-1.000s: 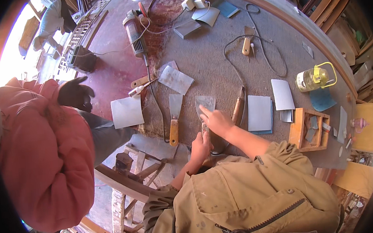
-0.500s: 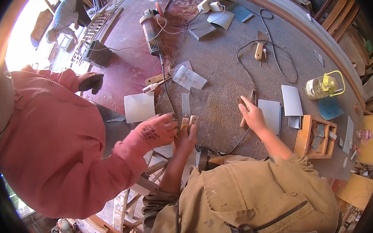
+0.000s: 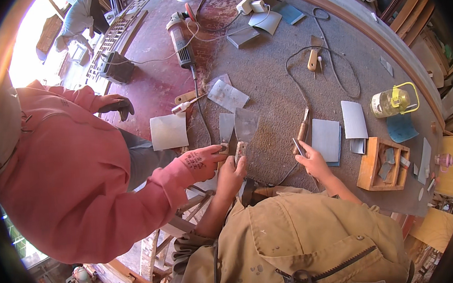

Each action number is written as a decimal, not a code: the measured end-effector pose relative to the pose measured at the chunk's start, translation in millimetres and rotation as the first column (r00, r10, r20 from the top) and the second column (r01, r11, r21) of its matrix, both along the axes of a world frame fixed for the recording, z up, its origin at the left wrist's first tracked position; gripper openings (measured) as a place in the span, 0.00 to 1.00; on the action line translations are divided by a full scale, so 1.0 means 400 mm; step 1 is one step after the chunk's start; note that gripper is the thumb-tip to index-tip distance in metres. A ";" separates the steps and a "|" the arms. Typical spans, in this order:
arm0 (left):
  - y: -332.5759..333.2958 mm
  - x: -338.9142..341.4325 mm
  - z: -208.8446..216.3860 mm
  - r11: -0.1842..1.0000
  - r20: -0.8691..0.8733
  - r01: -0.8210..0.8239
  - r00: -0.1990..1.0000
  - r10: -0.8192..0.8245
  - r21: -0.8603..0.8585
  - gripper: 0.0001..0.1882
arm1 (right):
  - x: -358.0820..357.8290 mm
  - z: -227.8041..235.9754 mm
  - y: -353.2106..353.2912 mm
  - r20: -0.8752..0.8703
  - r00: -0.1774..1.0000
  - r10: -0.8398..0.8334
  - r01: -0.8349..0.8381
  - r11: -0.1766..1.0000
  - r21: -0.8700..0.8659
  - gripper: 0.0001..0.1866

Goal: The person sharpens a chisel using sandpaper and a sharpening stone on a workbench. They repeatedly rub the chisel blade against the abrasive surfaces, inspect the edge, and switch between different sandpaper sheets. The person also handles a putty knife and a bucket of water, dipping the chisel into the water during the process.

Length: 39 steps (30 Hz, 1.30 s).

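Note:
My left hand (image 3: pixel 231 178) is closed on the handle of a putty knife (image 3: pixel 247 123), its wide grey blade pointing away from me over the table. Beside it, a second putty knife (image 3: pixel 227 124) has its handle at the fingers of a co-worker's hand (image 3: pixel 206 161), in a pink sleeve. My right hand (image 3: pixel 313 163) grips a thin, grey, flat-edged tool (image 3: pixel 299 147); its exact kind is unclear. Just beyond those fingers lies a wooden-handled corded tool (image 3: pixel 302 130), its metal tip pointing away.
Sandpaper sheets (image 3: pixel 326 140) and a wooden box (image 3: pixel 369 169) lie on the right, near a yellow-lidded bottle (image 3: pixel 390 103). An angle grinder (image 3: pixel 180 43) rests farther back. Another scraper (image 3: pixel 313 59) lies by looping cable. The co-worker (image 3: pixel 73 171) stands close on my left.
My right hand has drawn back toward me, and the thin tool in it now shows. The co-worker's near hand has shifted onto the second putty knife's handle area. Both putty knife blades show more fully.

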State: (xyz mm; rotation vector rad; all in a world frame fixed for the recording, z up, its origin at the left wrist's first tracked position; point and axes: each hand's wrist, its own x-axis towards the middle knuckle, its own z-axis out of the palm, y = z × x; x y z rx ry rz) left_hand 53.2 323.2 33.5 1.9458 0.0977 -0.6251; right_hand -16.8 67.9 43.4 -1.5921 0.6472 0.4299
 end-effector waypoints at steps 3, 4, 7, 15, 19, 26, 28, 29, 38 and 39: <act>-0.011 -0.014 0.015 0.999 0.019 0.048 0.999 -0.048 0.019 0.17 | -0.024 -0.050 0.004 0.065 0.998 0.004 -0.004 1.000 0.001 0.31; -0.014 -0.015 0.024 0.998 0.015 0.062 0.998 -0.062 0.019 0.17 | -0.032 -0.056 0.001 0.042 0.999 0.023 -0.022 1.000 -0.014 0.31; -0.016 -0.028 0.034 0.995 0.002 0.100 0.995 -0.100 0.009 0.18 | -0.038 -0.031 0.012 -0.022 0.997 0.074 -0.075 0.997 -0.015 0.30; -0.020 -0.027 0.052 0.995 -0.076 0.040 0.996 -0.047 -0.087 0.18 | -0.035 0.006 0.045 -0.110 0.984 0.142 -0.145 0.989 -0.022 0.29; -0.001 -0.009 0.056 0.998 -0.016 -0.011 1.000 0.010 -0.056 0.17 | -0.042 -0.011 0.043 -0.126 0.980 0.154 -0.164 0.984 -0.067 0.28; 0.122 0.090 -0.037 0.970 0.123 -0.085 0.991 0.058 0.226 0.20 | -0.039 -0.005 0.047 -0.130 0.964 0.231 -0.246 0.963 -0.114 0.27; 0.146 0.117 -0.034 0.929 0.224 -0.047 0.974 -0.039 0.367 0.17 | -0.040 -0.008 0.048 -0.127 0.967 0.223 -0.236 0.967 -0.100 0.27; 0.156 0.126 -0.039 0.914 0.320 -0.064 0.944 -0.074 0.402 0.17 | -0.039 -0.011 0.050 -0.122 0.967 0.224 -0.235 0.968 -0.087 0.27; 0.079 0.199 -0.015 0.878 0.631 -0.060 0.718 -0.293 0.475 0.07 | -0.043 -0.004 0.049 -0.232 0.953 0.197 -0.209 0.977 -0.029 0.27; 0.042 0.209 -0.007 0.904 0.645 -0.007 0.703 -0.300 0.428 0.08 | -0.042 -0.004 0.051 -0.242 0.950 0.197 -0.209 0.978 -0.024 0.27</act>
